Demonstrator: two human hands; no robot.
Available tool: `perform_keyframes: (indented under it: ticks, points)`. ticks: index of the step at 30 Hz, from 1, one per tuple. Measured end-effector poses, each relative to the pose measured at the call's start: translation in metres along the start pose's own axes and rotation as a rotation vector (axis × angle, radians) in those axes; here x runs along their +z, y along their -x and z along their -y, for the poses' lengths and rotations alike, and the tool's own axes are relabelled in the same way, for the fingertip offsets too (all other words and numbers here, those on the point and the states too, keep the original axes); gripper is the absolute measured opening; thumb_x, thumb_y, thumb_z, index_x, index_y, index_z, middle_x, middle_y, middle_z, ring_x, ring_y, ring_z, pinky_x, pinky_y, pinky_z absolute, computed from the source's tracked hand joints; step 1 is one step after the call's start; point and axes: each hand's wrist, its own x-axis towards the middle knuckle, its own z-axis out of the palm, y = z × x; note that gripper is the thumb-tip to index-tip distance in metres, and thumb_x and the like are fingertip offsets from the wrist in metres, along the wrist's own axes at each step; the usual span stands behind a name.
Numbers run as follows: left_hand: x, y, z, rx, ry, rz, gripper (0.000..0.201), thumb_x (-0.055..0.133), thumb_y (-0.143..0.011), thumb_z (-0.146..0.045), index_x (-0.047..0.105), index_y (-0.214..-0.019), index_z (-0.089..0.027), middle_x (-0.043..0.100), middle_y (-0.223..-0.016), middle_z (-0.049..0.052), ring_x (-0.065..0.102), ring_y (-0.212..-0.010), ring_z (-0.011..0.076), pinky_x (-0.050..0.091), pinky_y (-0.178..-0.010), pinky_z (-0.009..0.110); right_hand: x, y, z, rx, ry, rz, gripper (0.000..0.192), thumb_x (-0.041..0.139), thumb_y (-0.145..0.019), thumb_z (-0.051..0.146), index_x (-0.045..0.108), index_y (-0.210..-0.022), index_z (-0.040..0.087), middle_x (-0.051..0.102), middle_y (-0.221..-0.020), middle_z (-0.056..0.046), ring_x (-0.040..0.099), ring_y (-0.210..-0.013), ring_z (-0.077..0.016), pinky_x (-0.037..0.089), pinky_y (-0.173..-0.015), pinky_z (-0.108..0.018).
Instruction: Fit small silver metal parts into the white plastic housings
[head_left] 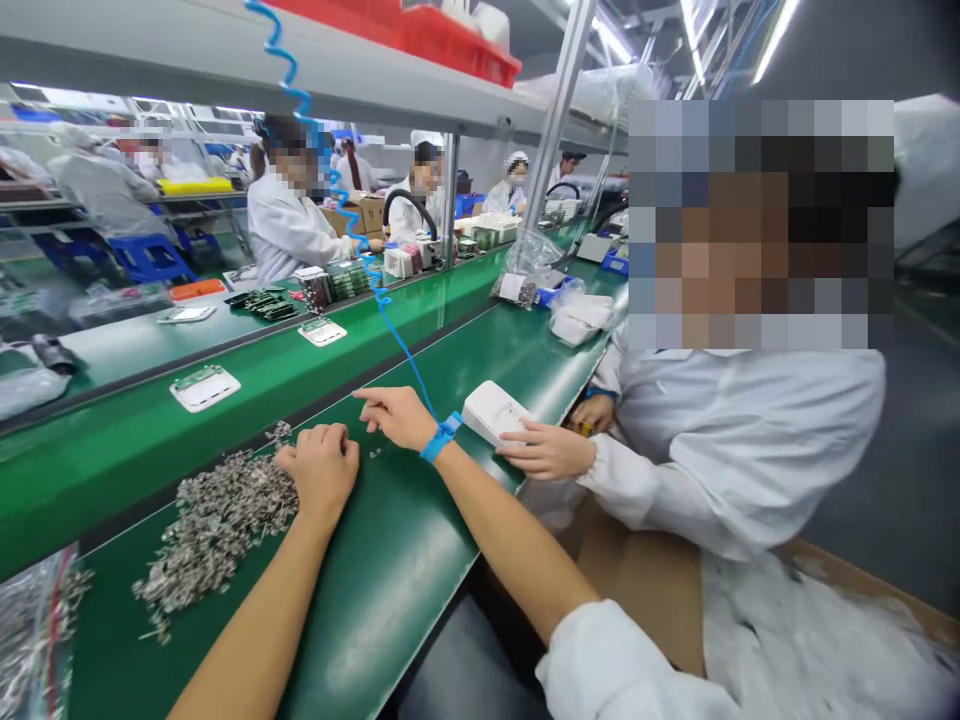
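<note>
A green conveyor belt (pixel 420 560) runs from the near left to the far right, beneath a grey shelf (pixel 225 60) that carries a red bin (pixel 442 40). A co-worker in a white coat (pixel 735 450) sits just to the right, one hand (pixel 547 452) resting on a white plastic housing (pixel 491 410) at the belt's edge. A heap of small metal parts (pixel 217 520) lies on the belt at lower left, with a clear bag of similar parts (pixel 34 620) at the left border. The left hand (pixel 322 470) is loosely curled, knuckles up, touching the heap's right edge; whether it grips any part cannot be told. The right hand (pixel 397 415) lies flat with its index finger extended, holding nothing, just beside a few loose parts (pixel 373 454). A blue wrist strap (pixel 442 437) circles the right wrist, its coiled blue cord (pixel 345 210) rising to the shelf. White panels (pixel 205 388) lie on the far belt.
</note>
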Motion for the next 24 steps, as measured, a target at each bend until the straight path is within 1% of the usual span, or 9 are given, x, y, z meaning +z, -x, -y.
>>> perform_keyframes:
  ticks: [3,5,8,11,15,16,18,21,24]
  points:
    - [-0.006,0.002,-0.002,0.01,-0.086,0.122,0.027,0.039,-0.094,-0.022,0.065,-0.088,-0.019,0.069,-0.099,0.012,0.052,-0.1,0.0296,0.023,-0.083,0.046,-0.021,0.035,0.012,-0.091,0.079,0.012,0.032,0.048,-0.086,0.001,0.071,-0.106,0.013,0.072,-0.091,-0.005,0.071,-0.076,-0.0123,0.056,-0.077,-0.025]
    - [-0.013,0.002,-0.005,-0.005,-0.101,0.168,0.03,0.037,-0.095,-0.02,0.067,-0.09,-0.019,0.069,-0.104,0.013,0.049,-0.105,0.0313,0.024,-0.084,0.047,-0.044,0.065,0.017,-0.125,0.112,0.0,0.036,0.045,-0.08,-0.004,0.068,-0.101,0.013,0.072,-0.101,-0.008,0.073,-0.086,-0.0149,0.058,-0.077,-0.025]
    - [-0.024,0.003,-0.021,0.018,-0.092,0.113,0.03,0.037,-0.095,-0.019,0.067,-0.101,-0.018,0.064,-0.118,0.015,0.046,-0.112,0.0332,0.024,-0.084,0.048,-0.086,0.113,0.019,-0.08,0.109,-0.101,0.033,0.042,-0.084,-0.001,0.064,-0.101,0.017,0.072,-0.1,-0.007,0.074,-0.094,-0.0174,0.059,-0.079,-0.028]
    - [-0.033,0.01,-0.063,0.215,0.004,0.078,0.027,0.041,-0.096,-0.023,0.066,-0.107,-0.019,0.063,-0.122,0.014,0.048,-0.112,0.0305,0.026,-0.085,0.047,-0.124,0.151,0.022,0.047,0.155,-0.207,0.021,0.048,-0.091,0.013,0.065,-0.101,0.02,0.075,-0.095,-0.006,0.075,-0.082,-0.0183,0.06,-0.073,-0.031]
    - [-0.027,0.034,-0.148,0.747,0.219,0.2,0.027,0.047,-0.096,-0.033,0.062,-0.116,-0.022,0.063,-0.127,0.008,0.049,-0.119,0.0258,0.03,-0.091,0.045,-0.153,0.178,0.02,0.051,0.297,-0.368,0.012,0.062,-0.086,0.023,0.074,-0.088,0.02,0.075,-0.092,-0.007,0.071,-0.078,-0.0205,0.058,-0.068,-0.033]
    - [-0.023,0.04,-0.166,0.791,0.247,0.199,0.033,0.048,-0.096,-0.038,0.059,-0.123,-0.023,0.062,-0.13,0.008,0.047,-0.123,0.0265,0.03,-0.094,0.046,-0.157,0.18,0.018,0.048,0.323,-0.389,0.012,0.064,-0.085,0.025,0.075,-0.085,0.02,0.074,-0.092,-0.007,0.07,-0.079,-0.021,0.057,-0.068,-0.034]
    - [-0.016,0.049,-0.193,0.782,0.276,0.197,0.043,0.048,-0.097,-0.044,0.052,-0.133,-0.021,0.063,-0.129,0.01,0.044,-0.129,0.0283,0.028,-0.098,0.049,-0.164,0.18,0.012,0.074,0.321,-0.407,0.013,0.066,-0.083,0.027,0.077,-0.085,0.02,0.074,-0.089,-0.007,0.07,-0.077,-0.0215,0.058,-0.068,-0.035]
    - [-0.011,0.054,-0.198,0.69,0.274,0.222,0.039,0.046,-0.099,-0.045,0.057,-0.124,-0.018,0.068,-0.116,0.012,0.045,-0.125,0.0302,0.027,-0.098,0.052,-0.17,0.176,0.003,0.146,0.234,-0.37,0.014,0.067,-0.083,0.029,0.077,-0.087,0.02,0.076,-0.084,-0.006,0.072,-0.073,-0.0218,0.06,-0.07,-0.036]
    - [-0.015,0.052,-0.169,0.565,0.281,0.25,0.027,0.044,-0.1,-0.038,0.062,-0.104,-0.02,0.07,-0.107,0.012,0.049,-0.117,0.0292,0.028,-0.093,0.051,-0.168,0.168,-0.002,0.156,0.202,-0.218,0.015,0.065,-0.084,0.029,0.077,-0.089,0.02,0.078,-0.089,-0.006,0.074,-0.075,-0.022,0.06,-0.073,-0.035]
